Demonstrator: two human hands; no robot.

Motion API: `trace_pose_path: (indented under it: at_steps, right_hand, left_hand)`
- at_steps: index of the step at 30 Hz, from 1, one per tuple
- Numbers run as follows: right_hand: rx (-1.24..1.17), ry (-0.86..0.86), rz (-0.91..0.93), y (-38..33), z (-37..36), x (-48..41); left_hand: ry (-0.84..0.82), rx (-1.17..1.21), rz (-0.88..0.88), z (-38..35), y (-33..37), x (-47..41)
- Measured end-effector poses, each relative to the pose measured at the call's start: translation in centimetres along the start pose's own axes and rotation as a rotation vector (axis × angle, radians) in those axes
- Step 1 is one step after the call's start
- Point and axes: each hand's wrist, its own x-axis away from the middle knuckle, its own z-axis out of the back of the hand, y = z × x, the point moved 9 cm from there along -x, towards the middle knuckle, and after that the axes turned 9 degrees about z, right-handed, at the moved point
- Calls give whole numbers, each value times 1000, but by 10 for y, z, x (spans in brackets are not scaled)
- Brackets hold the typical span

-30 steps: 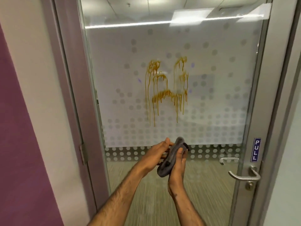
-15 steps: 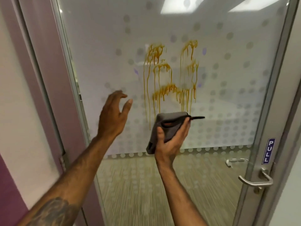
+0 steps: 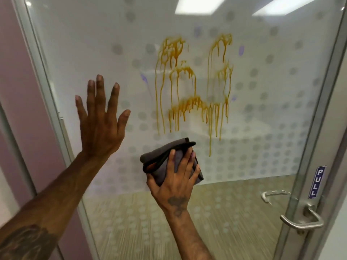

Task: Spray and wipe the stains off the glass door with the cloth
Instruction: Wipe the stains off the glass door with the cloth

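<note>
The glass door (image 3: 262, 128) fills the view, frosted with grey dots. Brown-orange stains (image 3: 193, 94) run down its middle in long drips. My right hand (image 3: 174, 182) presses a folded dark grey cloth (image 3: 161, 158) flat on the glass just below the drips. My left hand (image 3: 101, 119) is spread flat, fingers apart, on or close to the glass left of the stains and holds nothing. No spray bottle is in view.
A metal lever handle (image 3: 300, 220) sits at the door's right edge under a blue PULL sign (image 3: 317, 182). The grey door frame (image 3: 43, 76) and a purple wall (image 3: 11, 53) stand to the left.
I have moved closer to the door. My left hand let go of the cloth and rose, fingers spreading, to the glass. My right hand turned palm-down on the cloth against the glass.
</note>
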Motion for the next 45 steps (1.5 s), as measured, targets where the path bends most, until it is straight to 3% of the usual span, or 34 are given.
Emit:
trace_pose_path:
  at_steps: [4,11,19,26,28,39,41,45]
  right_hand:
    - [17,-25,-83,30,2,3]
    - [-23,117,-360,49,26,-53]
    - [39,-19,-1,52,16,-31]
    - [40,132,-358,109,50,-66]
    - [55,164,-386,108,56,-91]
    - [125,-29,110,95,35,-67]
    - [105,-30,37,113,38,-70]
    - [83,105,-353,145,56,-111]
  left_hand:
    - [72,-29,24,-8,-3,1]
    - [57,-30,32,-7,0,2]
    - [85,-13,20,-5,0,2]
    - [63,-15,11,-6,3,18]
    - [45,-27,5,-9,5,26]
    - [3,-42,-10,-20,6,45]
    - [-1,-33,-5,-23,8,45]
    - [0,-40,2,-27,13,47]
